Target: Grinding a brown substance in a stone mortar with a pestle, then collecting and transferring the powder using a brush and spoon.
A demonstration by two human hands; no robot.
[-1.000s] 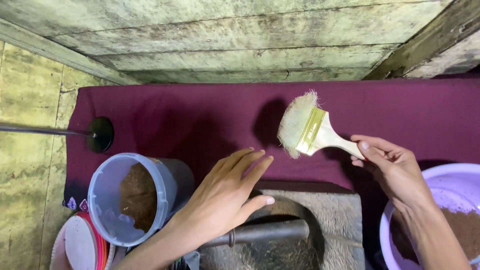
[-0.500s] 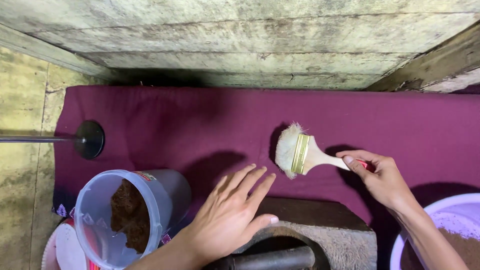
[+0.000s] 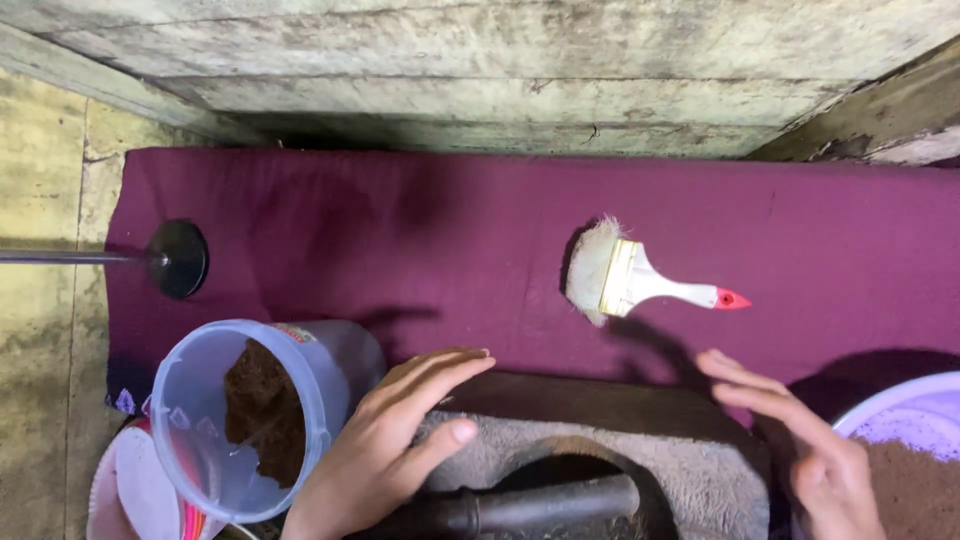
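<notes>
- The brush [image 3: 640, 280] lies flat on the maroon cloth [image 3: 400, 230], bristles to the left, red-tipped handle to the right. No hand touches it.
- The right hand [image 3: 810, 450] hovers just below the handle end, fingers spread and holding nothing.
- The left hand [image 3: 385, 450] rests flat, fingers out, on the grey block [image 3: 700, 490], beside the tub [image 3: 240, 420]. It grips nothing either.
- A dark bar [image 3: 540, 505] lies across a round hollow in the block, just under the left thumb.
- Containers: the clear tub stands tilted towards me, and 1 clump of brown, earthy stuff clings to its inner wall. The rest of it looks bare.
- The lilac basin [image 3: 900, 405] sits at the lower right edge, only partly in view, with a heap of the same brown stuff in it, close to the right wrist.
- A pink and white thing shows under the tub at the bottom left; I cannot tell what it is.
- A black disc [image 3: 178, 258] on a thin rod rests at the cloth's left edge, well apart from both hands.
- Risk, as I judge it: the tub leans with its mouth open near the left wrist, so a nudge from that arm could tip it and spill the clump onto the cloth.
- The right forearm hangs over the basin rim, so a careless sweep could drag brown stuff out.
- The brush bristles lie pressed to the cloth and may pick up lint or splay.
</notes>
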